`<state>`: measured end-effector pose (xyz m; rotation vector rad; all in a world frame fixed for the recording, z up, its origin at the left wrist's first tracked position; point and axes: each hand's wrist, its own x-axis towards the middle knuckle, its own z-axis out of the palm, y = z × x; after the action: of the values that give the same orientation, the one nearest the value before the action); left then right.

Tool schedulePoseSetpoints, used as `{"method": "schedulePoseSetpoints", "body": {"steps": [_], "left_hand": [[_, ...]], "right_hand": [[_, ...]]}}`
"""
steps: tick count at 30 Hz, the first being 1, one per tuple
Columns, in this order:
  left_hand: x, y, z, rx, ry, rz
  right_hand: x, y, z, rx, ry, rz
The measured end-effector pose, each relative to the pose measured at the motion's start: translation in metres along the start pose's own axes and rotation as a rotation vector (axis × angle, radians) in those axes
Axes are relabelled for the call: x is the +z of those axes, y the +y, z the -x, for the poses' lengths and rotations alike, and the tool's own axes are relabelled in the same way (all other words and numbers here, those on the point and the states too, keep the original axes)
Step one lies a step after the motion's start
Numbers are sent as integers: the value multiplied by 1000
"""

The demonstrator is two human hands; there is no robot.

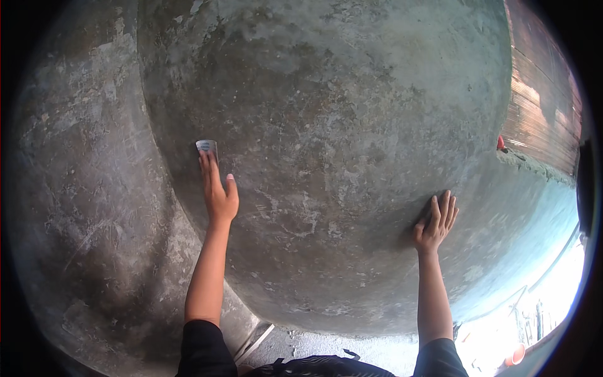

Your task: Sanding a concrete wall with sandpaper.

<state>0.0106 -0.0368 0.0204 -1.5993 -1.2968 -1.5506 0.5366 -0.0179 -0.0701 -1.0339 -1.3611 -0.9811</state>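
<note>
A small sheet with printing on its back (207, 145), seemingly sandpaper, lies against the grey plastered wall (320, 141). The fingers of my left hand (219, 193) press it flat on the wall, near the inner corner at the left, with the thumb spread away from it. Further right and a little lower, my right hand (435, 224) rests on the same wall, fingers apart, nothing visible in it. Pale scratches and patches mark the plaster between my hands.
A second plastered wall (94, 188) meets this one at the left. At the upper right is an opening edge with ribbed brickwork (537, 113) and a small red object (501, 142). Pale strips (254, 343) lie low by the corner; an orange container (515, 354) stands at the lower right.
</note>
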Motion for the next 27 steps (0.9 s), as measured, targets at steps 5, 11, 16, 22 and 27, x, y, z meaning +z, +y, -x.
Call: {"method": "schedulePoseSetpoints", "body": {"steps": [5,11,16,22,27], "left_hand": [[9,37,12,168,-80,27],[8,45,20,276,-216,74],[5,33,0,156,-46,50],[10,44,-2,118,-33,84],[13,52,3,132,-57,103]], "right_hand": [[-1,2,1,-3,-4,9],[-1,1,0,-7,-5,10],[-2,0,-1,-5,-4,-3],[-2,1,-1,-10,-10,-8],[-1,1,-1,-15,-10,-4]]}}
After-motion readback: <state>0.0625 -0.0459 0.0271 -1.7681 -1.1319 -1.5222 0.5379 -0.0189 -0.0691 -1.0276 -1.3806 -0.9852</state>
